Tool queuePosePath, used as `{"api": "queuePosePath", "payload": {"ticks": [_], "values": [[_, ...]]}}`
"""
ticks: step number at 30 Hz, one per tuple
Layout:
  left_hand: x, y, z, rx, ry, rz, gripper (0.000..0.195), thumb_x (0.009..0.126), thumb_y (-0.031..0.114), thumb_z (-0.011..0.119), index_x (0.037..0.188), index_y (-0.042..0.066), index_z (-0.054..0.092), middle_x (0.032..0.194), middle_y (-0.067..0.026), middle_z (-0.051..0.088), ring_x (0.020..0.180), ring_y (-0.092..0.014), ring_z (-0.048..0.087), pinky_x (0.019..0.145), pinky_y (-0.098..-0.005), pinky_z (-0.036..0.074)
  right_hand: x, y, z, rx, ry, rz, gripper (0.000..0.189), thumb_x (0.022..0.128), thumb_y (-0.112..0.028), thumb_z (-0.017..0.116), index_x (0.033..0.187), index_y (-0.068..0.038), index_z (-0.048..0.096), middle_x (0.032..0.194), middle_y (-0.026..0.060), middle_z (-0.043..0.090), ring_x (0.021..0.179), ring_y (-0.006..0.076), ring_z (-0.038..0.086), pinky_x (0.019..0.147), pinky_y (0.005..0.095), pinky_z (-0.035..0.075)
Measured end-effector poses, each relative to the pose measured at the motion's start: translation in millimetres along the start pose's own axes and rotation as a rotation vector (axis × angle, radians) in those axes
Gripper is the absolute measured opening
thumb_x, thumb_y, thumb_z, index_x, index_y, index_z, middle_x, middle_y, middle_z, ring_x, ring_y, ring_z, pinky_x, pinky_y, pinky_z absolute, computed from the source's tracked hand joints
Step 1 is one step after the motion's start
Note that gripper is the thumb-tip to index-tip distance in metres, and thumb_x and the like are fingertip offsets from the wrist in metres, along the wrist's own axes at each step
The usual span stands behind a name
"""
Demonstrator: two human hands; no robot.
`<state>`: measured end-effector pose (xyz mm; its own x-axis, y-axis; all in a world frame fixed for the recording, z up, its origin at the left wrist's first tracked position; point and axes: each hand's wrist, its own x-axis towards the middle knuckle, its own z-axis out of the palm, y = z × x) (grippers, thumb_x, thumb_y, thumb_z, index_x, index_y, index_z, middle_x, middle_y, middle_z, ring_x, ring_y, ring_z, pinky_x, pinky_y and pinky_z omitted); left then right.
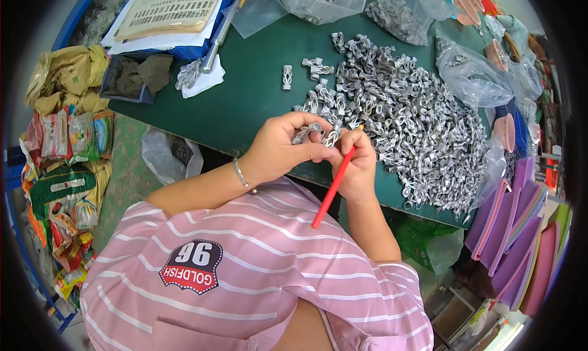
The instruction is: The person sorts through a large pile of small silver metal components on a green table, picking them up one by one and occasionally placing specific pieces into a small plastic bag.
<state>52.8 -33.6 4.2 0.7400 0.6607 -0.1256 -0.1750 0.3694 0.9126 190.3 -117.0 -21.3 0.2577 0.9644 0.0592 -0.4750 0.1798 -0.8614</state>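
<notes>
My left hand [282,142] holds a small silver metal piece [305,134] with looped, twisted bars and a ringed end. Between the fingertips of both hands is a second piece [331,136] of the same kind; fingers partly hide it, so which hand bears it is unclear. A slim red stick [333,188], like a pencil or brush handle, is gripped in my right hand [358,167], with its yellowish tip up and its long end slanting down toward my shirt. Just past my hands a large heap of matching metal pieces [395,98] spreads over the green tabletop [248,84].
Plastic bags of parts [397,18] line the table's far side. At the far left are a paper stack [170,11], a metal rod-like tool [220,38] and a blue bin [128,82] of grey lumps. Purple foam-like sheets [510,231] stand at the right.
</notes>
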Motion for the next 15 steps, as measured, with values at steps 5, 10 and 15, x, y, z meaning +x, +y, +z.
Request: {"api": "queuePosePath", "payload": {"ticks": [5, 10, 15], "values": [[8, -10, -4, 0.169, 0.032, 0.078, 0.025, 0.078, -0.001, 0.063, 0.102, -0.003, 0.057, 0.084, -0.0054, 0.056, 0.083, -0.010, 0.056, 0.074, -0.0221, 0.047, -3, -2, 12, -0.170, 0.079, -0.049, 0.025, 0.077, 0.013, 0.055, 0.077, -0.007, 0.039, 0.082, 0.0044, 0.047, 0.075, 0.0114, 0.052, 0.068, 0.0236, 0.047], [6, -11, -3, 0.170, 0.012, 0.049, 0.024, 0.079, -0.001, 0.062, 0.102, -0.004, 0.056, 0.090, -0.0055, 0.056, 0.087, -0.012, 0.056, 0.078, -0.0241, 0.047, -3, -6, 1, -0.627, 0.003, -0.223, 0.027, 0.075, 0.011, 0.060, 0.076, -0.006, 0.039, 0.078, 0.0055, 0.048, 0.073, 0.0145, 0.052, 0.067, 0.0245, 0.044], [3, -12, -8, 0.348, -0.054, 0.282, 0.019, 0.077, -0.001, 0.064, 0.095, -0.001, 0.059, 0.086, -0.0047, 0.055, 0.082, -0.012, 0.055, 0.074, -0.0231, 0.045, 3, -6, -3, -0.663, -0.152, -0.316, 0.024, 0.075, 0.009, 0.059, 0.077, -0.006, 0.040, 0.087, 0.0105, 0.055, 0.077, 0.0162, 0.054, 0.067, 0.0261, 0.045]]}}
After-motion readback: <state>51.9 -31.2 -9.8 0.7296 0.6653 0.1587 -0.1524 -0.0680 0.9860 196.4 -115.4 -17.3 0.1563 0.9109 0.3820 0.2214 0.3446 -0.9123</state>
